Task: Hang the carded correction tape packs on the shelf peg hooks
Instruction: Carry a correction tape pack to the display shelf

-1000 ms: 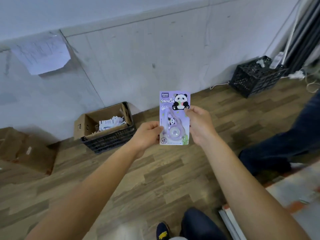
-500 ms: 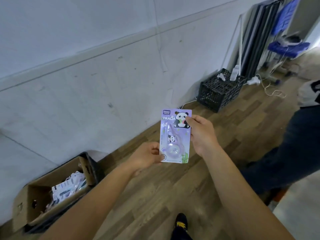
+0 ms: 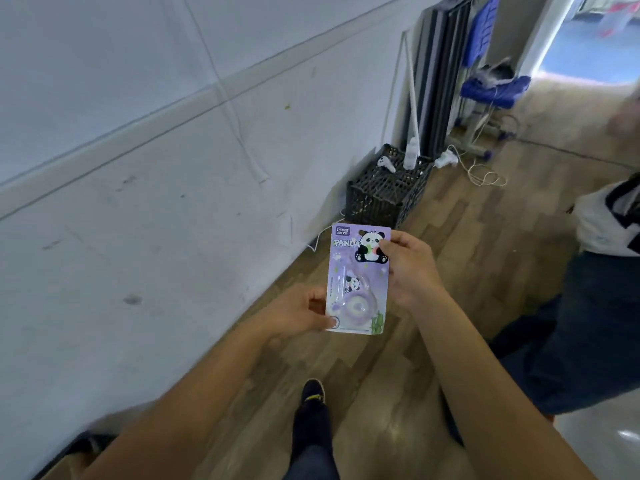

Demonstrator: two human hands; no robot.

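Purple tape pack [image 3: 356, 282], seemingly upright, between left hand [image 3: 298, 313] and right hand [image 3: 412, 268]

I note a grey scuffed wall [image 3: 145, 209], wood-plank floor [image 3: 388, 403], black crate [image 3: 384, 197] by it, blue chair [image 3: 491, 88] beyond.

You've got one carded correction tape pack [image 3: 358, 282] up in front of you, upright, printed face toward you. It's a lilac card with a cartoon panda and "PANDA" across the top and a small hang hole by the top edge. Lower down, a clear blister covers a purple tape dispenser. Your left hand [image 3: 298, 313] pinches its bottom left corner and your right hand [image 3: 408, 268] grips the upper right edge. It sits just below the black crate [image 3: 381, 199] in view, nearer to you.
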